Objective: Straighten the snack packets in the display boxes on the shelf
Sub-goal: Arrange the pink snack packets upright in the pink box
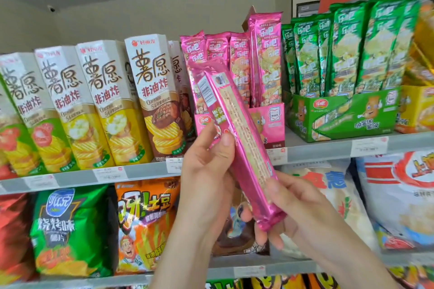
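A long pink snack packet [237,129] is held tilted in front of the shelf, back side toward me, top leaning left. My left hand [206,171] grips its middle, thumb on the front. At its lower end my right hand [296,209] holds it with curled fingers. Behind it stands the pink display box [272,122] with several upright pink packets [265,58]. To the right is a green display box [347,115] filled with upright green packets [352,49].
Tall cream snack cartons [105,101] line the shelf [141,171] to the left. A yellow display box [415,108] sits at the far right. Large chip bags [70,230] and white bags [399,195] fill the shelf below.
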The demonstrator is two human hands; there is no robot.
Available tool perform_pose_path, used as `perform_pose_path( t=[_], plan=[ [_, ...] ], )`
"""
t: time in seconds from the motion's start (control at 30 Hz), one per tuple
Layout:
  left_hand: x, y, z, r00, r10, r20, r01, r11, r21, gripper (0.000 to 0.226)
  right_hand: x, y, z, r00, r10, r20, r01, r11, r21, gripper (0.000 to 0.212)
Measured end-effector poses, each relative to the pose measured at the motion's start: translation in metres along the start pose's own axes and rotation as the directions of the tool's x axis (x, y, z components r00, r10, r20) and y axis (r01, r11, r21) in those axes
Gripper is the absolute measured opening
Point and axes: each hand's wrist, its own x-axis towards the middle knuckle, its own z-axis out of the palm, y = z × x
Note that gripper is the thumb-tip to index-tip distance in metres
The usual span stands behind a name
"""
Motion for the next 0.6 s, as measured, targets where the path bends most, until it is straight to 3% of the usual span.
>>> perform_pose_path(
  t=[0.07, 0.13, 0.23, 0.27, 0.33, 0.4, 0.47, 0.6],
  plan=[
    [0.000, 0.000, 0.002, 1.000, -0.020, -0.002, 0.020, 1.000, -0.009, 0.038, 0.001, 0.004, 0.005, 0.992, -0.079, -0.096, 0.067, 0.990, -0.126, 0.048],
    [0.002, 0.000, 0.004, 1.000, 0.014, -0.010, -0.012, 0.993, 0.115, 0.039, 0.000, 0.009, 0.009, 0.941, -0.248, -0.228, 0.141, 0.904, -0.403, 0.041],
    [0.003, 0.000, 0.002, 0.993, 0.112, -0.023, -0.105, 0.972, 0.212, 0.032, -0.005, 0.015, 0.012, 0.804, -0.546, -0.236, 0.091, 0.506, -0.858, 0.042],
    [0.003, 0.000, 0.001, 0.992, 0.122, -0.027, -0.114, 0.972, 0.205, 0.029, -0.006, 0.015, 0.014, 0.780, -0.587, -0.219, 0.044, 0.400, -0.916, 0.043],
    [0.002, 0.000, 0.000, 0.994, 0.107, -0.038, -0.101, 0.987, 0.128, 0.030, -0.008, 0.015, 0.015, 0.766, -0.616, -0.184, 0.003, 0.289, -0.957, 0.047],
    [0.001, 0.001, -0.001, 0.995, 0.082, -0.059, -0.081, 0.997, 0.018, 0.033, -0.009, 0.015, 0.016, 0.804, -0.576, -0.149, 0.063, 0.332, -0.941, 0.052],
    [0.002, 0.001, -0.001, 0.995, 0.067, -0.075, -0.071, 0.996, -0.050, 0.033, -0.010, 0.015, 0.015, 0.845, -0.516, -0.142, 0.135, 0.462, -0.876, 0.051],
    [0.004, 0.002, -0.003, 0.994, 0.025, -0.106, -0.038, 0.992, -0.119, 0.037, -0.009, 0.019, 0.018, 0.839, -0.501, -0.213, 0.187, 0.632, -0.752, 0.048]
  ],
)
